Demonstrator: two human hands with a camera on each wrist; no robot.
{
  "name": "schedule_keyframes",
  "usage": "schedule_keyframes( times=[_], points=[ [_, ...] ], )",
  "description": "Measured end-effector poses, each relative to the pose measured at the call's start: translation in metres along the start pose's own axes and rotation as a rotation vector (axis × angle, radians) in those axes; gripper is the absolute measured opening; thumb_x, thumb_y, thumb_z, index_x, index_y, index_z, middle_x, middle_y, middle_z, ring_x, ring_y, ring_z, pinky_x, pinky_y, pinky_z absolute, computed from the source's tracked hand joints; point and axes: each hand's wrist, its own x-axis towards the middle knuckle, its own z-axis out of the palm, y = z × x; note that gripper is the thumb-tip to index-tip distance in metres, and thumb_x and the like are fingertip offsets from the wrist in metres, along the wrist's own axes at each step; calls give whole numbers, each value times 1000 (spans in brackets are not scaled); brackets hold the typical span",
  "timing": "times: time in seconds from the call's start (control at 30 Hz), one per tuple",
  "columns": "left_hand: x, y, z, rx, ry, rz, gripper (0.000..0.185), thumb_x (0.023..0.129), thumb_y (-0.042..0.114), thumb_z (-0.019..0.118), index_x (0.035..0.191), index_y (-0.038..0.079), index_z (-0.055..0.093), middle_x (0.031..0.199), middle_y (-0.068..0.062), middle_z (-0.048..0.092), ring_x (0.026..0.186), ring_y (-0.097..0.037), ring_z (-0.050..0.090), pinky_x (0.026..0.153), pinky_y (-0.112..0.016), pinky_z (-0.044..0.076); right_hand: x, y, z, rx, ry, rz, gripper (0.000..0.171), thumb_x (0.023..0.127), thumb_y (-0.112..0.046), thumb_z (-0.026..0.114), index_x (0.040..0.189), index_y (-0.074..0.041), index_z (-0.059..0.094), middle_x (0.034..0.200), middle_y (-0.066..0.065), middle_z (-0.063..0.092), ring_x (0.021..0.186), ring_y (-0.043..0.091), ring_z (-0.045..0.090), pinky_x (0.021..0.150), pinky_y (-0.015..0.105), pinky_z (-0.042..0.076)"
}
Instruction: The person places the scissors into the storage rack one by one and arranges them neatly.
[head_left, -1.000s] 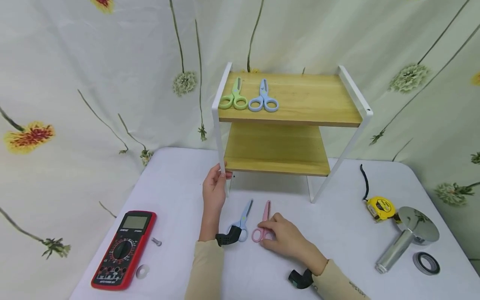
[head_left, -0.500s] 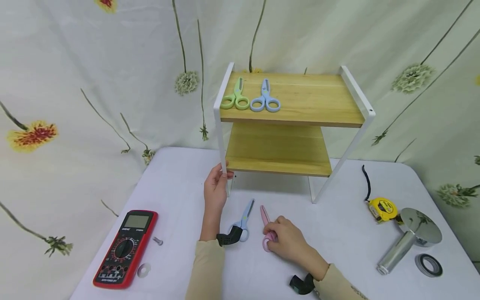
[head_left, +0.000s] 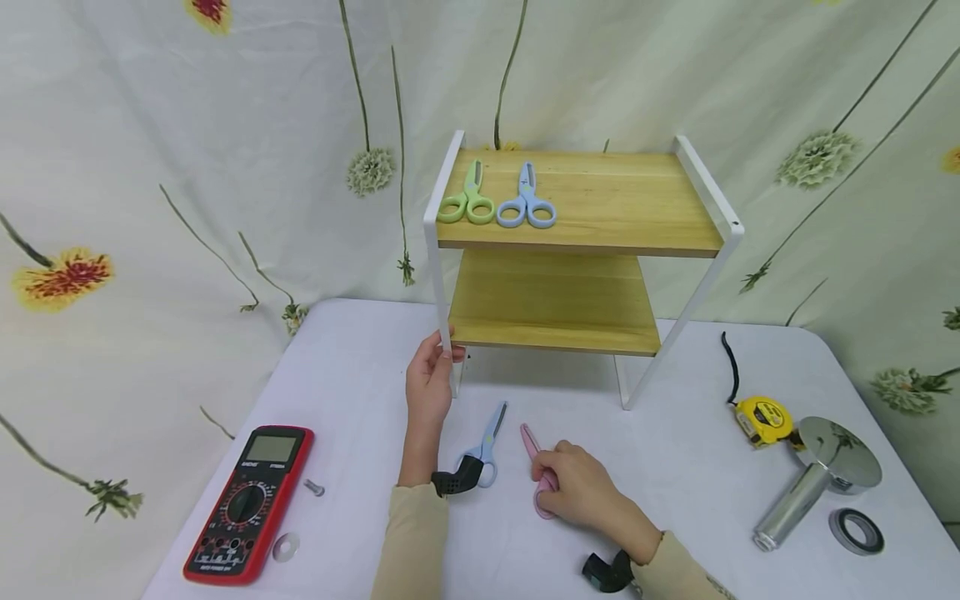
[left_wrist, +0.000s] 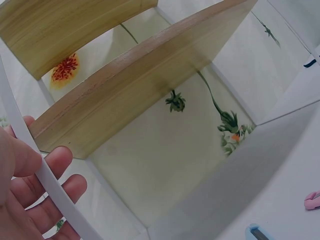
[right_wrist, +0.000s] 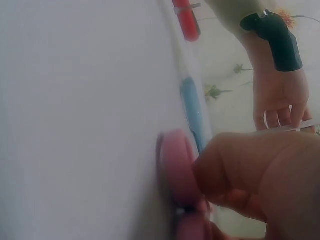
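My left hand (head_left: 430,382) grips the white left leg of a two-tier wooden shelf (head_left: 615,192), thumb in front and fingers curled behind, as the left wrist view also shows. With my right hand (head_left: 581,487) I pinch pink scissors (head_left: 546,501) by the handles, close over the table; their blades point away from me. In the right wrist view the pink handle loop (right_wrist: 176,162) shows large beside my thumb. Light blue scissors (head_left: 488,446) lie between my hands, partly covered by the left wrist camera. Green scissors (head_left: 472,197) and another blue pair (head_left: 527,200) rest on the top shelf.
On the left lie a red multimeter (head_left: 247,504), a bolt (head_left: 314,487) and a washer (head_left: 286,546). To the right are a yellow tape measure (head_left: 762,419), a chrome shower-head-like piece (head_left: 795,502) and a roll of tape (head_left: 857,532). A floral cloth (head_left: 225,167) hangs behind.
My right hand has drawn the pink scissors slightly toward me and to the right, and their blades have turned to tilt left. My left hand stays on the shelf leg.
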Motion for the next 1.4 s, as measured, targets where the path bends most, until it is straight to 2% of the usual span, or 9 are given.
schedule_keyframes(
  times=[0.17,0.4,0.5,0.63,0.83,1.03,1.27,1.4],
  points=[
    [0,0,0,10,4,-1,33,104,1,48,132,5,65,98,-16,71,95,-13,68,105,-46,45,-1,0,-1,-3,-7,-3,21,64,-12,76,79,-21,65,75,-7,47,70,8,40,58,22,30],
    [-1,0,0,1,0,-1,34,104,0,47,134,4,63,103,-26,69,91,-4,65,105,-46,44,-2,0,0,-5,-12,-2,22,65,-11,76,80,-21,65,76,-7,48,72,8,41,59,22,31],
    [-1,0,0,5,4,9,35,103,-1,47,133,3,64,102,-26,69,91,-5,66,103,-44,46,-2,0,0,1,-13,0,22,64,-10,76,79,-21,64,76,-7,47,72,9,41,59,22,30],
    [-1,1,0,20,7,19,35,103,-1,47,133,3,64,100,-22,71,94,-13,68,102,-44,47,-2,0,-1,3,-14,-1,22,64,-10,75,79,-21,64,76,-7,47,72,10,41,59,22,30],
    [-1,2,0,26,8,5,34,104,1,47,133,4,64,102,-26,69,92,-8,66,103,-45,47,-2,0,0,-6,-12,-4,22,64,-10,75,79,-21,64,76,-7,47,72,9,41,60,22,31],
    [-2,3,1,40,13,0,34,104,1,47,133,5,64,101,-21,70,97,-20,68,103,-46,47,-2,-1,0,-9,-12,0,22,64,-9,74,78,-21,63,76,-7,47,72,9,41,60,22,31],
    [-1,2,0,33,6,3,34,105,2,47,134,5,63,104,-25,70,95,-11,67,105,-46,46,-2,-1,0,-6,-9,-4,21,65,-9,73,78,-21,63,76,-7,47,72,9,41,60,23,31],
    [-2,2,0,28,8,-1,33,104,2,48,133,6,64,101,-21,70,96,-15,68,104,-46,46,-2,-1,-1,-5,-10,-2,20,65,-9,73,78,-21,63,76,-7,47,72,10,41,60,23,31]
  ],
)
